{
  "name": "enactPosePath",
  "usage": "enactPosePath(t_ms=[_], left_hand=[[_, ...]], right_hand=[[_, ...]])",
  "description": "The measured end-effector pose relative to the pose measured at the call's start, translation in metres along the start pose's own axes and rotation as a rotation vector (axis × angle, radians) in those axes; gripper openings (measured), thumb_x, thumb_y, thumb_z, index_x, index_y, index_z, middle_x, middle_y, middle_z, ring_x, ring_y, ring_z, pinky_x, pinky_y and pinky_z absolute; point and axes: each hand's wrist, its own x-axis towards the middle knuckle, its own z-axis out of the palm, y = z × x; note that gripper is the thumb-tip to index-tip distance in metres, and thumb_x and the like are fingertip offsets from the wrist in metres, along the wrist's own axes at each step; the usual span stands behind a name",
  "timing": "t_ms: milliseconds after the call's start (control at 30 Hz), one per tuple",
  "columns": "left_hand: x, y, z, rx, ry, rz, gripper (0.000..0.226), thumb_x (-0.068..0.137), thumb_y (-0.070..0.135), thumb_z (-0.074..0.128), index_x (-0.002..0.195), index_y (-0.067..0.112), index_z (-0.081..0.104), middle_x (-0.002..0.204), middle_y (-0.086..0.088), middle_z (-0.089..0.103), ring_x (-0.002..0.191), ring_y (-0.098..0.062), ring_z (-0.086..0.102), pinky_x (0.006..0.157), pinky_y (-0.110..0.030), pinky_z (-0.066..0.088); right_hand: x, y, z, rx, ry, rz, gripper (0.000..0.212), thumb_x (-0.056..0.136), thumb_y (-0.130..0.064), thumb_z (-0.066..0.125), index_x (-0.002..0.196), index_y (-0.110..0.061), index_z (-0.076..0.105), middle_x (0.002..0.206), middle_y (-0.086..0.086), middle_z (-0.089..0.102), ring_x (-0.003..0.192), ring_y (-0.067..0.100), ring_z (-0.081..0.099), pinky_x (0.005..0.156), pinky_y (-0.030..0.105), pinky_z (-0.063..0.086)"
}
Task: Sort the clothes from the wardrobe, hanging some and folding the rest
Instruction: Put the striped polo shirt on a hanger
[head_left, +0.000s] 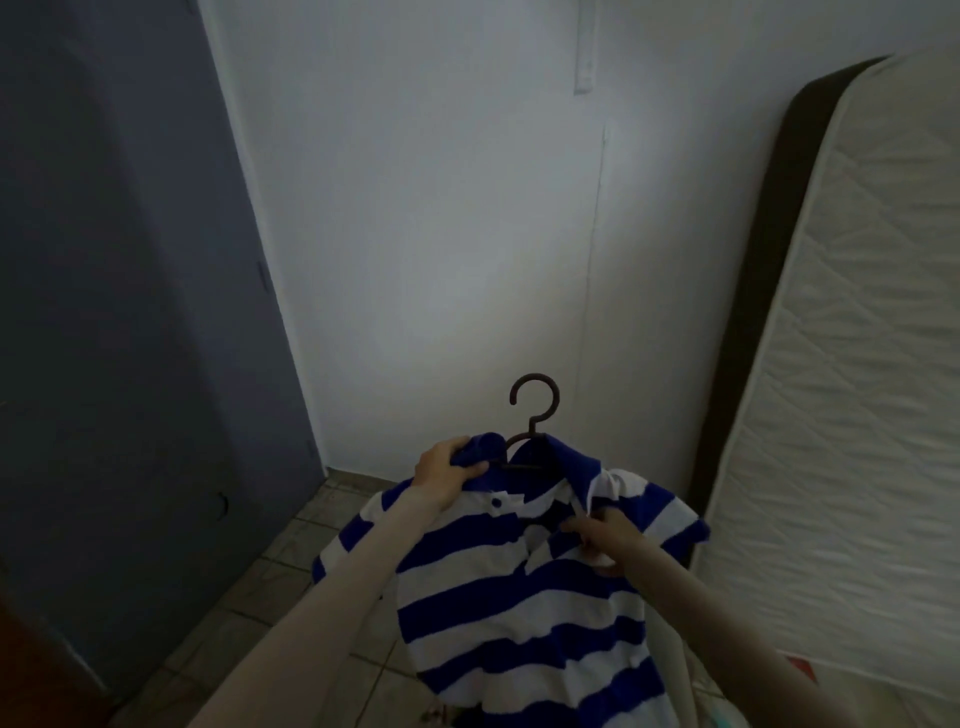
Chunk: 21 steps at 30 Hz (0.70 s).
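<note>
A blue and white striped polo shirt (519, 597) hangs on a dark hanger (535, 410), held up in front of me. The hanger's hook sticks up above the blue collar. My left hand (447, 473) grips the left side of the collar and the hanger's shoulder under it. My right hand (602, 535) pinches the right edge of the open button placket below the collar. The shirt's lower part drops out of view at the bottom.
A dark wardrobe door (130, 312) stands at the left. A white wall (441, 234) is straight ahead. An upright mattress (857, 389) leans at the right. A tiled floor (291, 561) lies below.
</note>
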Motion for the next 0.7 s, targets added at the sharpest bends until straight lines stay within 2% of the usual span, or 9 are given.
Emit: enactPosePath(t_ms=[67,167,267,333,400,433,533,700], left_hand=[[0.007,-0.006,0.005,-0.032,-0.050,0.004,0.046,0.087,0.014,0.066,0.130,0.006,0.051,0.126,-0.013,0.058,0.116,-0.028,0.053,0.102,-0.039,0.042],[0.023,-0.018,0.015,-0.058,-0.094,0.011,0.050,0.086,0.015,0.066,0.133,0.005,0.050,0.128,-0.013,0.057,0.118,-0.029,0.052,0.103,-0.044,0.041],[0.039,-0.027,0.027,-0.033,-0.111,0.033,0.050,0.087,0.017,0.065,0.133,0.004,0.050,0.128,-0.013,0.057,0.118,-0.030,0.053,0.102,-0.044,0.042],[0.050,-0.031,0.035,-0.001,-0.105,0.049,0.047,0.088,0.017,0.064,0.131,0.004,0.051,0.127,-0.012,0.057,0.117,-0.029,0.053,0.100,-0.041,0.042],[0.061,-0.036,0.044,0.036,-0.098,0.071,0.041,0.088,0.016,0.064,0.126,0.004,0.054,0.123,-0.011,0.059,0.114,-0.027,0.054,0.097,-0.037,0.043],[0.066,-0.039,0.048,0.054,-0.097,0.079,0.037,0.088,0.016,0.064,0.123,0.005,0.056,0.121,-0.012,0.061,0.111,-0.027,0.055,0.095,-0.036,0.044],[0.079,-0.049,0.061,0.073,-0.085,0.054,0.031,0.087,0.015,0.064,0.115,0.004,0.059,0.114,-0.013,0.063,0.106,-0.027,0.058,0.090,-0.034,0.047],[0.097,-0.069,0.077,0.047,-0.063,-0.045,0.025,0.088,0.015,0.064,0.109,0.002,0.059,0.110,-0.015,0.064,0.100,-0.026,0.059,0.084,-0.033,0.048]], right_hand=[[0.005,0.006,0.011,0.001,0.040,0.042,0.032,0.086,-0.024,0.065,0.105,-0.009,0.044,0.105,0.014,0.057,0.088,0.024,0.056,0.059,0.029,0.048],[0.014,0.011,0.024,-0.005,0.103,0.036,0.017,0.090,-0.014,0.059,0.097,-0.004,0.049,0.098,0.015,0.061,0.078,0.021,0.058,0.060,0.028,0.046],[0.023,0.012,0.031,-0.030,0.122,0.046,0.025,0.091,-0.012,0.057,0.112,0.000,0.051,0.106,0.018,0.063,0.083,0.023,0.061,0.057,0.024,0.048],[0.028,0.013,0.035,-0.014,0.135,0.064,0.029,0.089,-0.011,0.059,0.114,0.001,0.050,0.111,0.019,0.061,0.091,0.026,0.063,0.067,0.031,0.055],[0.036,0.014,0.037,-0.034,0.151,0.072,0.030,0.087,-0.010,0.061,0.114,0.001,0.051,0.113,0.020,0.060,0.100,0.031,0.061,0.085,0.040,0.053],[0.039,0.014,0.037,-0.036,0.155,0.069,0.030,0.087,-0.009,0.061,0.114,0.001,0.051,0.113,0.019,0.060,0.102,0.032,0.061,0.089,0.040,0.052],[0.047,0.014,0.038,-0.026,0.159,0.083,0.027,0.090,-0.007,0.056,0.116,-0.001,0.051,0.113,0.017,0.061,0.100,0.030,0.062,0.083,0.031,0.053],[0.061,0.022,0.045,-0.068,0.135,0.095,0.032,0.089,-0.009,0.056,0.119,-0.004,0.049,0.113,0.014,0.060,0.101,0.028,0.061,0.088,0.034,0.052]])
